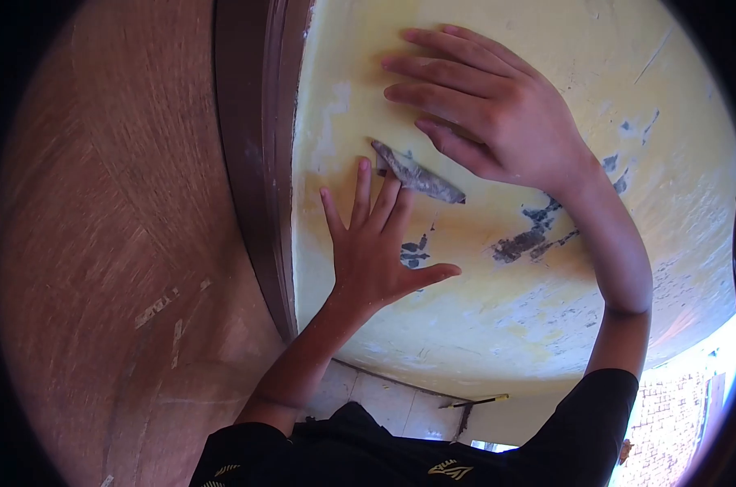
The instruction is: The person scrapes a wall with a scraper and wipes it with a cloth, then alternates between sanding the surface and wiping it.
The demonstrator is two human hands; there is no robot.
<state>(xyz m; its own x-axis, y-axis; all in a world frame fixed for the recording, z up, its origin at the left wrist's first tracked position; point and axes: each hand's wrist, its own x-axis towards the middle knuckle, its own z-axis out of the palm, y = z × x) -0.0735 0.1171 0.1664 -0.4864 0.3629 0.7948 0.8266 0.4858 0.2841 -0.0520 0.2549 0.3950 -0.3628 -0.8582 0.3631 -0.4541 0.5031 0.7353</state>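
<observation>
Yellow paint covers the wall (pixel 473 316) in front of the person, whitish and scuffed in places, with a dark bare patch (pixel 520 243) right of centre in the frame and a smaller dark patch (pixel 412 258) beside the lower hand. From where I stand, that lower one is the left hand (pixel 366 264), back outward, just left of centre. Its fingers (pixel 360 199) are spread wide, the thumb reaching out to the right. A grey folded scrap (pixel 425 180) (it looks like worn paper) sits against the wall slightly above the middle of the frame, tilted down to the right, covering the tips of the middle and index fingers; whether they grip it or merely press on it, I cannot tell.

Up and to the right of the scrap is the right hand (pixel 506 118), its fingers released, stretched toward the upper left, palm to the wall and grasping nothing that I can see. Its thumb is near the scrap but apart from it.

Dark brown trim (pixel 250 122) edges the wall at left, beside a reddish-brown wooden panel (pixel 132 178). Both arms come from a black shirt (pixel 360 454) at the bottom, where pale floor tiles (pixel 376 399) show too.
</observation>
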